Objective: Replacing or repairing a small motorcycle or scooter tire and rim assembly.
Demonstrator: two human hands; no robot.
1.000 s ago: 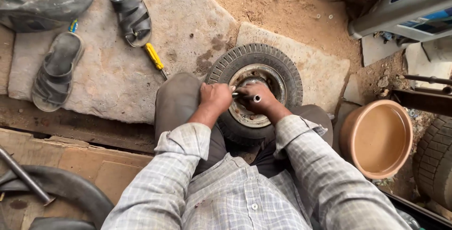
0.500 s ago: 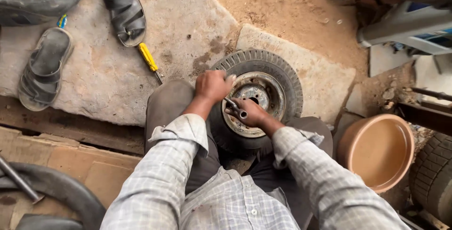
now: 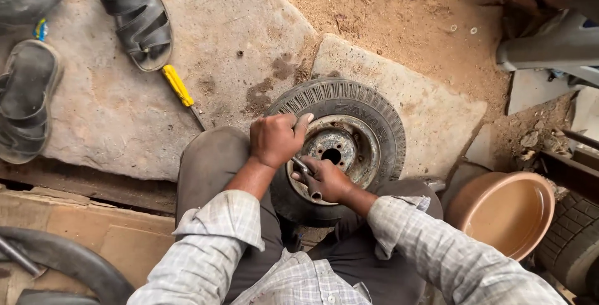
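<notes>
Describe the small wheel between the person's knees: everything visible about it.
The wheel is a small black rubber tyre with ribbed tread on a rusty, dusty metal rim with a dark centre hole and bolt holes round it. It lies tilted between the person's knees, its far side on a stone slab. The left hand grips the tyre's edge; the right hand rests on the rim, holding a small metal tool.
</notes>
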